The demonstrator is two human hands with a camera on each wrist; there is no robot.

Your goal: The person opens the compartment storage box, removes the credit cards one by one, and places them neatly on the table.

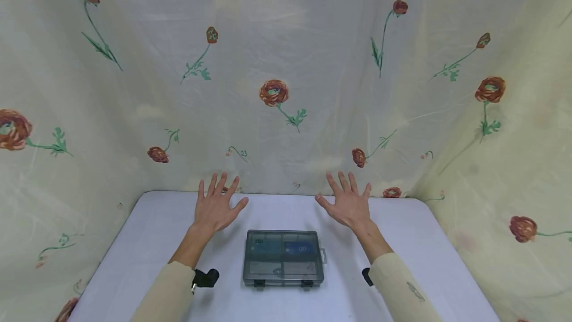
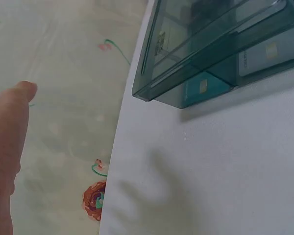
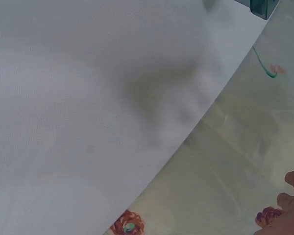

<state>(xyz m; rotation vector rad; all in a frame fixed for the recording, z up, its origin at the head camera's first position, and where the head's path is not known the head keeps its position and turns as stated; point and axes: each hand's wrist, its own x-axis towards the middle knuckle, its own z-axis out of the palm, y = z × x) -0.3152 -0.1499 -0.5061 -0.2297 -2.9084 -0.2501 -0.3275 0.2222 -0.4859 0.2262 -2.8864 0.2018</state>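
Note:
A closed, see-through grey-green plastic case (image 1: 263, 267) lies flat on the white table, two dark latches along its near side. Blue and pale cards show through its lid, and in the left wrist view a teal card (image 2: 202, 90) is visible through the wall. My left hand (image 1: 216, 207) is held above the table, left of and beyond the case, fingers spread and holding nothing. On the other side, my right hand (image 1: 348, 206) hovers likewise with spread fingers, touching nothing. Only part of each hand shows in its wrist view.
The white table (image 1: 147, 242) has rounded far corners. Pale cloth (image 1: 330, 113) printed with red flowers hangs behind it and on both sides. A small clear tab (image 1: 323, 256) sticks out from the case's right side. Dark wrist straps sit over both sleeves.

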